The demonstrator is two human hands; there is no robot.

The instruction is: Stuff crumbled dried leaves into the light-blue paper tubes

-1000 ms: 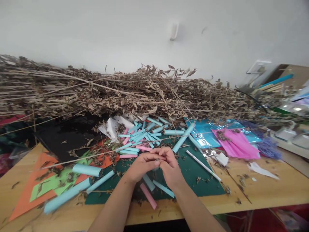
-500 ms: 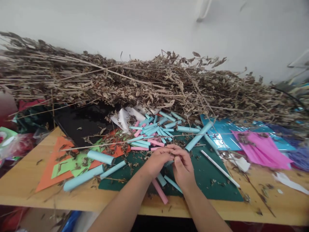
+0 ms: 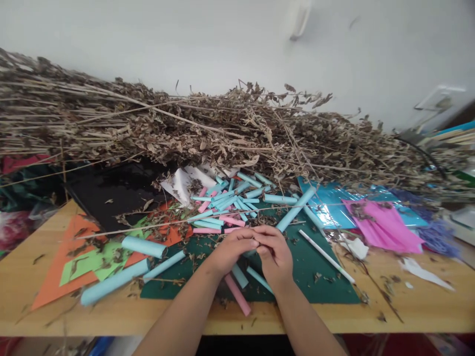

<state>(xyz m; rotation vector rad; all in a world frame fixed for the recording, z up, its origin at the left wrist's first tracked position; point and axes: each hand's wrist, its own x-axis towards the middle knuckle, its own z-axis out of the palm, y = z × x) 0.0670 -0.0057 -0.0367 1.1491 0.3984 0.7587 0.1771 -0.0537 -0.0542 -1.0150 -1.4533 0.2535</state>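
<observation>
My left hand (image 3: 230, 251) and my right hand (image 3: 276, 257) meet over the dark green sheet (image 3: 311, 277). Thumbs and fingertips of both are pinched together, and whatever they hold is hidden by the fingers. Just below them lie a pink paper tube (image 3: 237, 295) and a thin light-blue paper tube (image 3: 260, 280). Beyond the fingers spreads a pile of short light-blue and pink rolled paper tubes (image 3: 224, 202). Thicker light-blue tubes, such as the long one (image 3: 115, 282), rest left of my left hand. A thin white stick (image 3: 326, 255) lies to the right.
A large heap of dried stalks and leaves (image 3: 208, 128) runs along the wall. On the wooden table (image 3: 419, 311) are orange paper (image 3: 52, 277), green paper scraps (image 3: 79, 265), a black sheet (image 3: 111, 193), blue film (image 3: 371, 190) and pink paper (image 3: 386, 227). Leaf crumbs are scattered about.
The view has shifted slightly, so the table's things appear farther left. Both hands stay together, with the fingertips drawn closer; the bluish piece seen between them is now less visible.
</observation>
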